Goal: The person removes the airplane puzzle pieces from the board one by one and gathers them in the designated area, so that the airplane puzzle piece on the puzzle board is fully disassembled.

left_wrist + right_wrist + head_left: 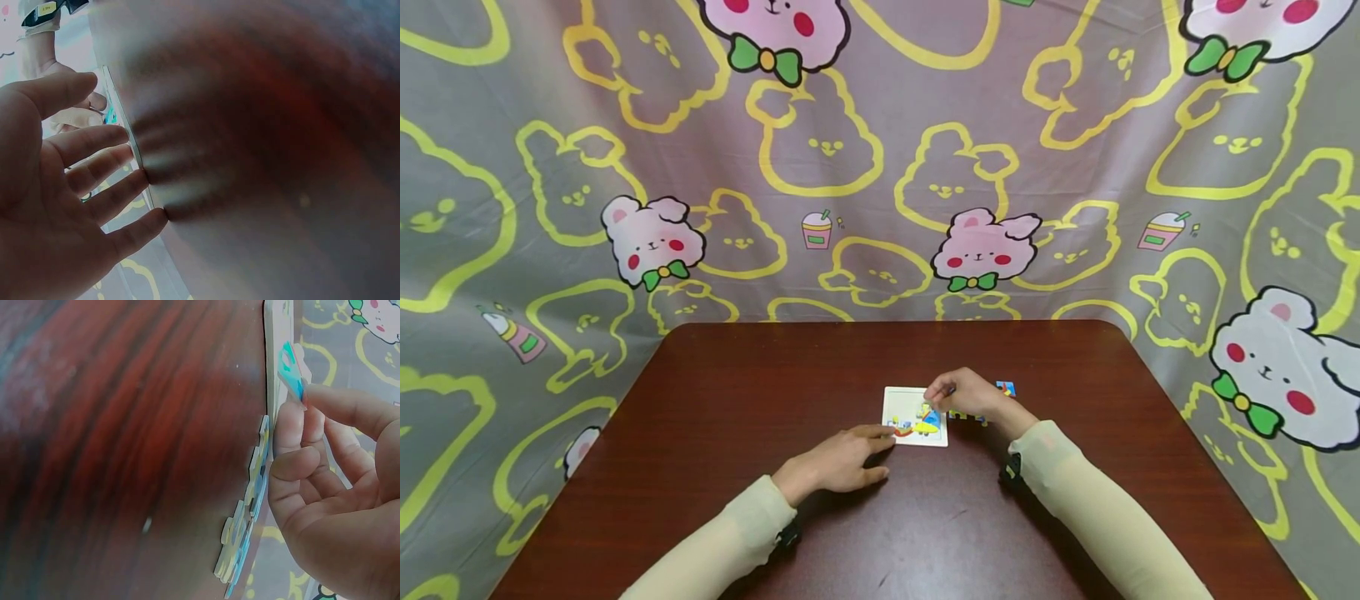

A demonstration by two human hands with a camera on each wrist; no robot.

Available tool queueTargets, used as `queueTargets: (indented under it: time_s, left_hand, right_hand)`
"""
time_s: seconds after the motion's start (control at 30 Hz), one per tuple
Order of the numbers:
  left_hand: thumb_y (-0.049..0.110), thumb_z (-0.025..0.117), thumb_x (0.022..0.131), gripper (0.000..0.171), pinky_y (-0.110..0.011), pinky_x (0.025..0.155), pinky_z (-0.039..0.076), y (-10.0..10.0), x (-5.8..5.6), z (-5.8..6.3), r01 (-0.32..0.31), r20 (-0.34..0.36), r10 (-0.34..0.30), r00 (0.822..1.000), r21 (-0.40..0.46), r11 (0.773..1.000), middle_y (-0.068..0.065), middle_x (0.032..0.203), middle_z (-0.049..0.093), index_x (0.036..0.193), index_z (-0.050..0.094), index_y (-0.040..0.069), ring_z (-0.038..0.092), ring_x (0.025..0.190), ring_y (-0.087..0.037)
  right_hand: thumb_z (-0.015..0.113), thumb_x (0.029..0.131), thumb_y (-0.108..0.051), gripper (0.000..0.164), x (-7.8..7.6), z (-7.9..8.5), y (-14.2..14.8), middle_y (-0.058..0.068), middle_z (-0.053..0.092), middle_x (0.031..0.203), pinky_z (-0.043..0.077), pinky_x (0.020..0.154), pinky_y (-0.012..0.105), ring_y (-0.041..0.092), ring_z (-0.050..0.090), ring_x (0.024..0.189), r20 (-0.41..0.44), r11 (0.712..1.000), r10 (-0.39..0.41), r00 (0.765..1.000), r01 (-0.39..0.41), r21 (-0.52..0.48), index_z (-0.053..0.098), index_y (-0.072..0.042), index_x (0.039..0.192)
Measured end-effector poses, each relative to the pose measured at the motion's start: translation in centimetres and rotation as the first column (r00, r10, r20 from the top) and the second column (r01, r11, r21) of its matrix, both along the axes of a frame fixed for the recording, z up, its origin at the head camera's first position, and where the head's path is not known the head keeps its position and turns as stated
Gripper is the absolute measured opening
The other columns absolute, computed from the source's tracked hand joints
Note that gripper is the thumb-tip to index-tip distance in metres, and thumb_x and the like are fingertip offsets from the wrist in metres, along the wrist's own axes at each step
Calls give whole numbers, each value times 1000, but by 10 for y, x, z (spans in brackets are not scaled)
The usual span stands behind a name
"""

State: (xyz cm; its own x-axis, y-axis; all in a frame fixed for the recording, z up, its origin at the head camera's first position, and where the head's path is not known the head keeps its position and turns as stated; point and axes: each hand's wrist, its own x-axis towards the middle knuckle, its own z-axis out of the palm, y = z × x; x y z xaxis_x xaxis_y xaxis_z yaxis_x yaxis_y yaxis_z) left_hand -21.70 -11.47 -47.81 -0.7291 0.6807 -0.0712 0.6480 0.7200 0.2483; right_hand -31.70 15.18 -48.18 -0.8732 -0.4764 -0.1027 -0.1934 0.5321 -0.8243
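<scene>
A white puzzle board (pixel 903 400), partly filled with colourful pieces in its lower part, lies flat on the table. My left hand (pixel 841 460) has its fingers spread and fairly straight, with the fingertips touching the board's left edge; the left wrist view shows them along the thin board edge (pixel 119 103). Over the board's upper right corner, my right hand (pixel 966 393) pinches a blue puzzle piece (pixel 290 370) between thumb and fingers, tilted on its edge. Loose puzzle pieces (pixel 240 525) lie right of the board, partly hidden under the right hand in the head view.
The brown wooden table (pixel 760 375) reaches back to a patterned cloth (pixel 865 167) hung behind and at the sides. One loose piece (pixel 1006 388) shows beyond the right wrist. Both forearms come in from the front edge.
</scene>
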Motion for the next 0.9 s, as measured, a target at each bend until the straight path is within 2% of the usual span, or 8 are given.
queueTargets:
  time_s: [0.47, 0.77, 0.9]
  left_hand:
    - [33, 63, 96, 53, -44, 111, 44, 0, -1, 0, 4, -6, -4, 1000, 0, 1000, -8, 150, 52, 142, 56, 7, 49, 138, -26]
    - [33, 62, 96, 54, -44, 111, 44, 0, -1, 0, 2, -4, -2, 1000, -3, 1000, -8, 151, 51, 143, 55, 7, 49, 139, -26]
    - [33, 62, 97, 54, -45, 111, 44, 1, -1, 1, -1, 2, 1, 1000, -6, 1000, -8, 151, 50, 143, 54, 7, 48, 139, -27]
  right_hand:
    - [75, 86, -4, 9, -2, -1, 2, 7, 75, 86, 50, 67, 24, 9, 62, 76, -13, 999, 45, 999, -45, 13, 77, -5, 94]
    - [75, 85, -4, 11, -7, -6, 4, 4, 76, 89, 49, 66, 25, 10, 61, 75, 32, 1000, -19, 999, 20, -13, 79, -8, 94]
    - [72, 88, -6, 11, -8, -4, 6, 4, 76, 90, 42, 55, 24, 10, 51, 60, 83, 999, -38, 996, 40, -23, 79, -9, 97]
